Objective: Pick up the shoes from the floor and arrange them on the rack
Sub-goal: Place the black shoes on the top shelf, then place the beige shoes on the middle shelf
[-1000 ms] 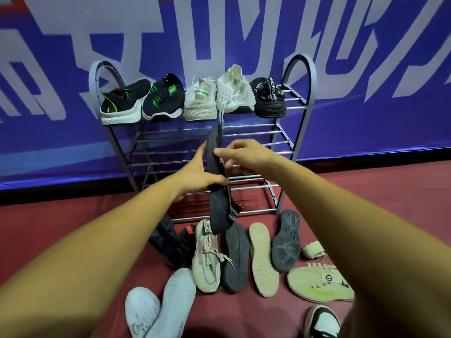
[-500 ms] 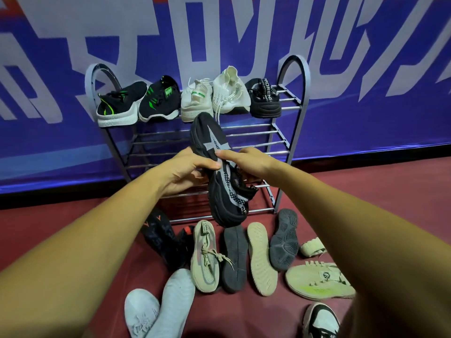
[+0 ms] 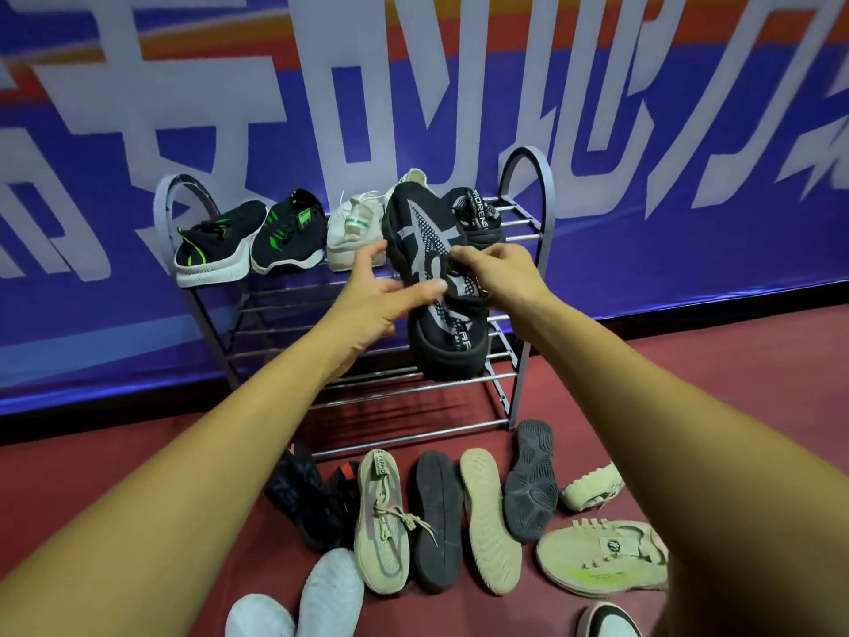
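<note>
Roughly a third done, by the look of it. Held a black knit shoe (image 3: 436, 278) up in front of the rack (image 3: 549, 195), toe uppermost and heel hanging, level with the upper shelves, off the floor (image 3: 735, 383) and touching no bar that could be made out. Pinched it at mid-length with the left hand (image 3: 367, 301), thumb laid across the upper; curled the right hand (image 3: 500, 273) fingers onto its collar from the other side.

Already parked along the top shelf: two black-and-green shoes (image 3: 216, 243), a white trainer (image 3: 353, 223), a black shoe with white lettering (image 3: 478, 213), plus a cream toe peeking from behind the held one.

Left on the floor, just before the rack: a black high-top (image 3: 303, 494) on its side, a beige laced shoe (image 3: 381, 521), a dark sole (image 3: 438, 521) and a beige sole (image 3: 489, 521) turned up side by side, a grey sole (image 3: 530, 480), a small cream shoe (image 3: 592, 487), a pale green trainer (image 3: 602, 554), a white pair (image 3: 331, 595) nearest the camera, and a black-and-white one (image 3: 606, 622) cut off at the bottom edge.

Judged the present step as placing, with about ten pickups to follow.
</note>
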`<state>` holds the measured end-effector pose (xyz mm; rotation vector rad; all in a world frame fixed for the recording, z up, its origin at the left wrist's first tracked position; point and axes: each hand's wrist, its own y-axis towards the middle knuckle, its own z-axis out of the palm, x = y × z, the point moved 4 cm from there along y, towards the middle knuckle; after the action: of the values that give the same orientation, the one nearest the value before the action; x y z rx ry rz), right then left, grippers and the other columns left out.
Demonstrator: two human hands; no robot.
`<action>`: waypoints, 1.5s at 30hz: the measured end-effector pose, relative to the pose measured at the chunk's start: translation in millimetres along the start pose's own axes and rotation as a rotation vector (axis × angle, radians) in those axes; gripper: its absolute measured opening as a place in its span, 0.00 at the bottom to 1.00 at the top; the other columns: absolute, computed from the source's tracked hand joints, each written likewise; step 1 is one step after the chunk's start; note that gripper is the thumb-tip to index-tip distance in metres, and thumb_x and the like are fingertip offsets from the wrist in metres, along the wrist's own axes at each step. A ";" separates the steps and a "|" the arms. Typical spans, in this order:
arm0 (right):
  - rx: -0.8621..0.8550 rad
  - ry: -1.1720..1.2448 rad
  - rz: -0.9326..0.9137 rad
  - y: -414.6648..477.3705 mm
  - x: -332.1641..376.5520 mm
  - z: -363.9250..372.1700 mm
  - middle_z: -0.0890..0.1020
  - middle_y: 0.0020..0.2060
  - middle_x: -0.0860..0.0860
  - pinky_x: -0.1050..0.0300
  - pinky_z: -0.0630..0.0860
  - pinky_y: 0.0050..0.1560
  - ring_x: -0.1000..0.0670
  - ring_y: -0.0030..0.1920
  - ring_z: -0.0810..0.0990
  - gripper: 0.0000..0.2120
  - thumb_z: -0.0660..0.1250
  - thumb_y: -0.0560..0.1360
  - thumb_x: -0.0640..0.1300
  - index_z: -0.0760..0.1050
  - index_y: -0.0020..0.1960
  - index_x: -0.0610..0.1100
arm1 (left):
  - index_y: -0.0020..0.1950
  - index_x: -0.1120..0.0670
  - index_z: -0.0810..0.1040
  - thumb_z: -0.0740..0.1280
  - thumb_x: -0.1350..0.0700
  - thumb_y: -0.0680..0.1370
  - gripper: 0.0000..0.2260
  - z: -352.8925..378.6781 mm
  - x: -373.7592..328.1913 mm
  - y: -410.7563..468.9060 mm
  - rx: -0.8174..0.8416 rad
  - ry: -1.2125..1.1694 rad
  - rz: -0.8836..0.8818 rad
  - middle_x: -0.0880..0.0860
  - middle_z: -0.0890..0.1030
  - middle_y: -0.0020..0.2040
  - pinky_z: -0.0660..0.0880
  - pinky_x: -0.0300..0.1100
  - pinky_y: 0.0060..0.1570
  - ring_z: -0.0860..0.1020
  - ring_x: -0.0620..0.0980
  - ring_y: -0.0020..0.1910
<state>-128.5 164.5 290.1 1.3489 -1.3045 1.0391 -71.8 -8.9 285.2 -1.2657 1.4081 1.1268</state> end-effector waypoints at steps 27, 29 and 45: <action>-0.086 0.300 -0.095 67.6 -0.7 -84.5 0.81 0.42 0.53 0.57 0.72 0.45 0.56 0.46 0.78 0.08 0.65 0.75 0.40 0.79 0.50 0.50 | 0.66 0.42 0.69 0.66 0.38 0.77 0.20 91.1 -44.9 126.6 0.021 0.133 -0.045 0.54 0.85 0.39 0.64 0.36 0.24 0.73 0.45 0.28; -0.100 0.327 -0.097 73.2 -6.7 -86.1 0.81 0.44 0.53 0.58 0.72 0.47 0.56 0.46 0.78 0.10 0.65 0.75 0.40 0.79 0.54 0.48 | 0.75 0.45 0.63 0.66 0.39 0.77 0.29 92.0 -40.9 134.5 0.019 0.165 -0.059 0.53 0.83 0.36 0.63 0.35 0.23 0.71 0.45 0.28; -0.370 -0.042 -0.039 89.8 -37.9 -102.3 0.81 0.56 0.48 0.55 0.74 0.50 0.51 0.52 0.77 0.19 0.68 0.78 0.52 0.75 0.64 0.44 | 0.70 0.43 0.74 0.64 0.42 0.78 0.20 108.8 -44.5 160.4 -0.199 0.711 0.092 0.46 0.82 0.26 0.79 0.48 0.54 0.83 0.47 0.44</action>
<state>-216.5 274.5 278.0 1.1135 -1.4156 0.7023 -223.5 115.2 319.0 -1.8765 1.9125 0.9252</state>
